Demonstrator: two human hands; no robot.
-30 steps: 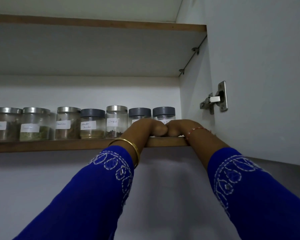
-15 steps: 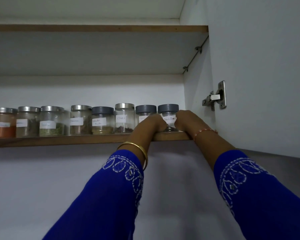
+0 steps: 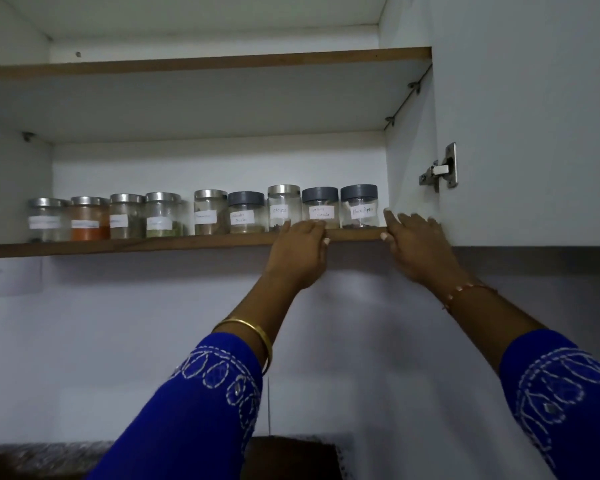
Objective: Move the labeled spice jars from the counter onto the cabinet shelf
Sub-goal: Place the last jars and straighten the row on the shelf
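Several labelled glass spice jars stand in a row on the lower cabinet shelf [image 3: 125, 244]. At the right end is the black pepper jar [image 3: 359, 206] with a grey lid, then a masala jar [image 3: 320, 208] and a cloves jar [image 3: 283, 207] with a steel lid. My left hand [image 3: 300, 252] is below the shelf's front edge, under the cloves and masala jars, holding nothing. My right hand [image 3: 413, 244] is at the shelf's right end, fingers spread, just right of the black pepper jar and apart from it.
The open cabinet door [image 3: 534, 116] with its steel hinge [image 3: 442, 169] stands close on the right. An upper shelf [image 3: 205, 65] is above. A dark stone counter [image 3: 42, 459] lies at the bottom left.
Both hands have drawn back from the black pepper jar and come down off the shelf, now empty. My view has pulled back and shows more of the jar row.
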